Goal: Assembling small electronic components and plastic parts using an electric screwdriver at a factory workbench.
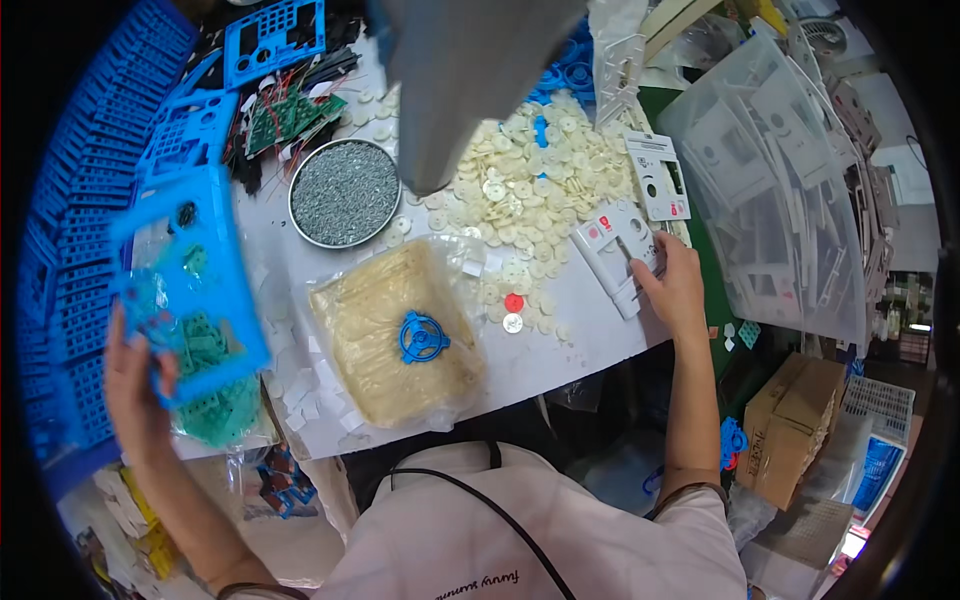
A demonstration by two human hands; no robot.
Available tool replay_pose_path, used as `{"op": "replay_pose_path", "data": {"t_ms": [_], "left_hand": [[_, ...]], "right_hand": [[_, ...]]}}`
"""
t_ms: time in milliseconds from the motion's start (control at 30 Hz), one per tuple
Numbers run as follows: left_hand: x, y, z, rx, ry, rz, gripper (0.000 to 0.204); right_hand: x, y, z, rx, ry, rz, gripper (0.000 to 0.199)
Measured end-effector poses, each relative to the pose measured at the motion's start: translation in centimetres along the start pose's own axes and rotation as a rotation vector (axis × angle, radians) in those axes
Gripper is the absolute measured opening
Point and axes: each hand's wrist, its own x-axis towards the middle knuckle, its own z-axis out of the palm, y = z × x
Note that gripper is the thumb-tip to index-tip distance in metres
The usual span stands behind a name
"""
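My left hand [138,400] grips a blue plastic panel [238,300] by its lower left edge, over the left end of the table. The panel has a large rectangular opening and is tilted and slightly blurred. On the right, my right hand [677,288] has its thumb and fingers on a white plastic panel [608,262] with round holes and red marks, lying at the table's edge. Just beyond it lies a second white panel [655,170]. A packed bag of tan material [380,295] sits between my hands, with a blue spoked wheel [424,338] on top.
A blurred grey machine part [445,110] hangs over the table. Beyond the bag are a bowl of small metal pieces [345,195] and a heap of cream discs [560,180]. Blue panels [90,190] are stacked at left; a clear bin [760,190] of white panels stands at right.
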Motion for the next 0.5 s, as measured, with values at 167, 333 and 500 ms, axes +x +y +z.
{"op": "replay_pose_path", "data": {"t_ms": [167, 333, 500], "left_hand": [[-7.7, -5.8, 10.3, -0.601, 0.044, -0.267, 0.054], [-10.5, -5.6, 16.6, -0.723, 0.017, -0.337, 0.049], [-11.3, -6.1, 18.3, -0.798, -0.109, -0.342, 0.05]], "right_hand": [[1.8, -2.1, -0.2, -0.094, -0.027, 0.057, 0.065], [0.0, -1.6, -2.4, 0.144, 0.071, -0.035, 0.056], [-5.2, -7.9, -3.2, 0.54, -0.269, -0.168, 0.059]]}}
